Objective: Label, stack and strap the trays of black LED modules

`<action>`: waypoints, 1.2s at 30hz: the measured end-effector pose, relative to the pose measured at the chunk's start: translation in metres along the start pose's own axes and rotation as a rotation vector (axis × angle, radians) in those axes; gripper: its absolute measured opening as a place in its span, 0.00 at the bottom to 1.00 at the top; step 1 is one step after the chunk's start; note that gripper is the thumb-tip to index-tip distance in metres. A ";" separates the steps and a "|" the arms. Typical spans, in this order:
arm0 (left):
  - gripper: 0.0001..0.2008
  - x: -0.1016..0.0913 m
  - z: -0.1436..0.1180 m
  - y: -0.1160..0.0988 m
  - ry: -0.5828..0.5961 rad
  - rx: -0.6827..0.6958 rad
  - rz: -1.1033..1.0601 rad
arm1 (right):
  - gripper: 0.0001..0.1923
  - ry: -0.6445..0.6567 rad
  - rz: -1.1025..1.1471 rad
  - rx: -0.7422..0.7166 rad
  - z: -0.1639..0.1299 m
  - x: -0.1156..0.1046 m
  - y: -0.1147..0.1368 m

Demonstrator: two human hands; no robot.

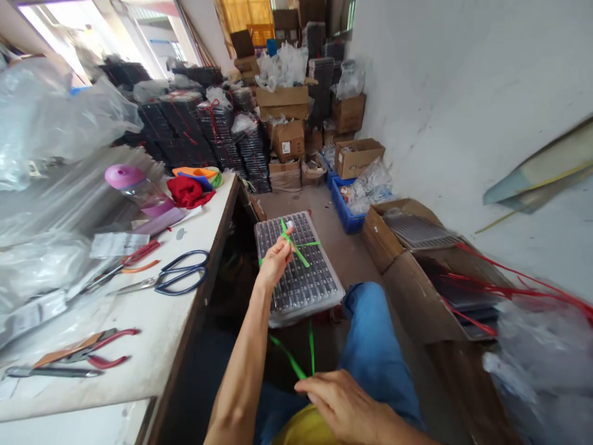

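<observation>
A stack of clear plastic trays [319, 281], its many compartments filled with small dark parts, stands low in front of my knees. Green strapping [312, 243] runs across its top. My left hand [277, 258] is closed over the stack, pinching the green strapping where its strips cross. Nearer my body, my right hand [349, 402] is closed on another length of green strap [293, 363], which extends forward below the stack's near edge. The fingertips of my right hand are partly hidden behind the hand itself.
The workbench [185, 330] on the left holds scissors [180, 273], red-handled pliers [109, 349] and a pink-lidded bottle [139, 188]. On the right are open cardboard boxes [389, 247] with red straps [514, 287]. Farther off stand a blue crate [345, 213] and stacked dark trays [254, 157].
</observation>
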State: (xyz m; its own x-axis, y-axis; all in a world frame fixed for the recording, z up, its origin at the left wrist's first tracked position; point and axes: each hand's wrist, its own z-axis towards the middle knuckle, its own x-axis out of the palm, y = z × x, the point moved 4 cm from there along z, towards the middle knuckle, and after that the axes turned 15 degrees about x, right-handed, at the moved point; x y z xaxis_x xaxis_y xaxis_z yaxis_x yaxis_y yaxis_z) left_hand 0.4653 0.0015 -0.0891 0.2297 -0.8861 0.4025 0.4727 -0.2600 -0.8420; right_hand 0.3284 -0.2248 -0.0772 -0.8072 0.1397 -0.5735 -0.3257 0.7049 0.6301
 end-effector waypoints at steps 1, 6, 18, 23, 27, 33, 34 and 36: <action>0.15 0.001 -0.004 -0.004 0.027 -0.002 0.014 | 0.20 0.004 0.032 0.007 0.000 -0.002 0.001; 0.14 -0.003 -0.028 -0.019 0.076 0.049 0.166 | 0.20 -0.002 0.103 -0.040 0.007 -0.026 0.024; 0.18 0.001 -0.036 -0.044 0.280 0.349 0.847 | 0.19 0.025 0.084 -0.007 0.026 -0.049 0.041; 0.15 0.011 -0.053 -0.018 0.462 0.097 0.760 | 0.18 -0.094 0.155 -0.121 0.036 -0.070 0.048; 0.11 0.019 -0.078 -0.003 0.544 0.032 0.751 | 0.14 -0.177 0.461 -0.048 0.076 -0.106 0.045; 0.14 0.017 -0.082 -0.002 0.601 -0.041 0.710 | 0.15 -0.076 0.807 0.004 0.125 -0.133 0.056; 0.17 0.016 -0.081 -0.001 0.582 -0.054 0.703 | 0.16 -0.125 0.752 -0.060 0.122 -0.135 0.059; 0.20 0.014 -0.080 0.001 0.553 -0.076 0.678 | 0.19 -0.361 0.600 -0.150 0.106 -0.139 0.054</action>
State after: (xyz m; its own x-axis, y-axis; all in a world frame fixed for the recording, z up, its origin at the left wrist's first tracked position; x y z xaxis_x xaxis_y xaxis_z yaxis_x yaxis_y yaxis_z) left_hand 0.4012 -0.0420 -0.1126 -0.0142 -0.9127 -0.4083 0.3212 0.3825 -0.8663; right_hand 0.4754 -0.1322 -0.0185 -0.6633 0.7131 -0.2270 0.0376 0.3347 0.9416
